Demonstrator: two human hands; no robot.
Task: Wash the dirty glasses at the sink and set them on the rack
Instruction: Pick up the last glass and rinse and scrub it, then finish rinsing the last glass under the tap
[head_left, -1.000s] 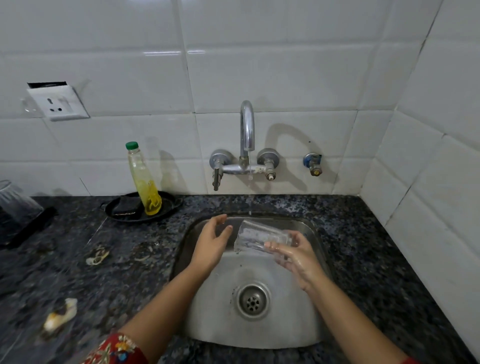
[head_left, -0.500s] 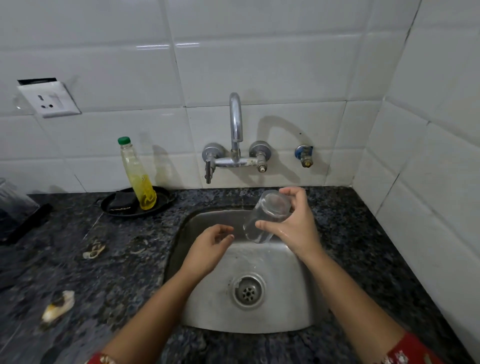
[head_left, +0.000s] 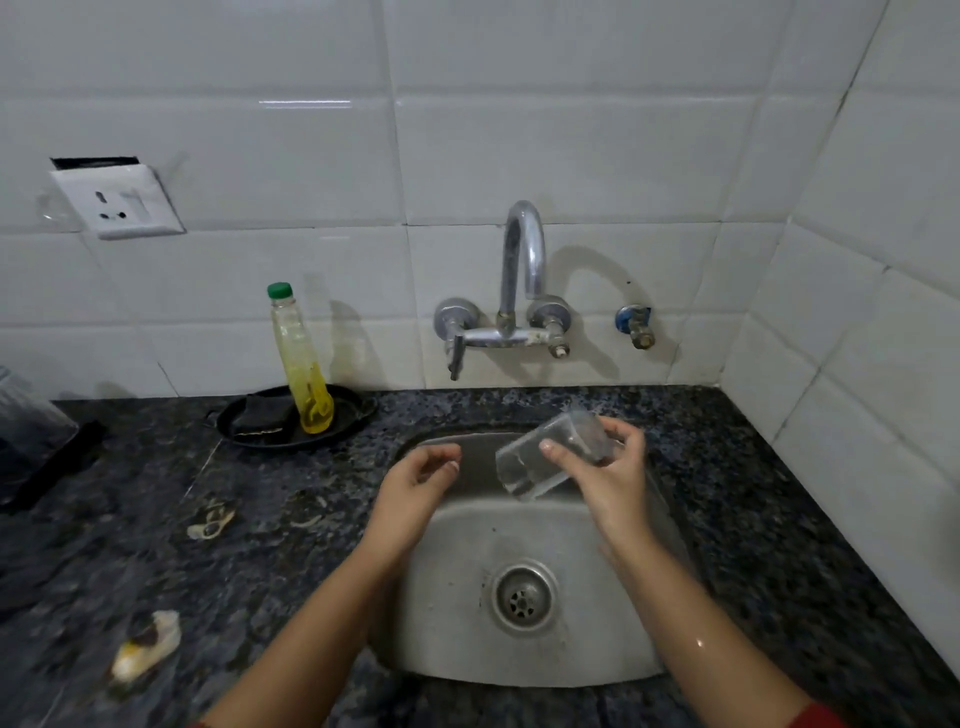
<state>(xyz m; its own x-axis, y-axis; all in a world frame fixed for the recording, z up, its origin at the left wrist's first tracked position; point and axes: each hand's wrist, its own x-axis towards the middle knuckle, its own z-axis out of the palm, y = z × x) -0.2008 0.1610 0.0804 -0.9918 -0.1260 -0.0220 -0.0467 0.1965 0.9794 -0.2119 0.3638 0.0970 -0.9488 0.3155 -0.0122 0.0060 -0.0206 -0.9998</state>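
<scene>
My right hand (head_left: 610, 470) grips a clear drinking glass (head_left: 524, 465) over the back of the steel sink (head_left: 571, 660). The glass is tilted, its mouth pointing down and to the left. My left hand (head_left: 415, 483) hovers just left of the glass, fingers loosely curled, holding nothing and apart from it. The chrome tap (head_left: 522, 260) stands on the wall above; no water stream is visible. At the far left edge, another upturned clear glass (head_left: 23, 415) sits on a dark rack (head_left: 57, 462).
A green-capped bottle of yellow liquid (head_left: 301, 364) stands in a black dish (head_left: 249, 434) with a dark scrubber, left of the sink. Scraps (head_left: 210, 522) and a yellowish lump (head_left: 145, 644) lie on the dark granite counter. Tiled wall closes the right side.
The glass was lying under the running tap, then lifted and turned mouth-down; now it is lower and tilted left. The water stream is no longer seen. The left hand stayed beside it.
</scene>
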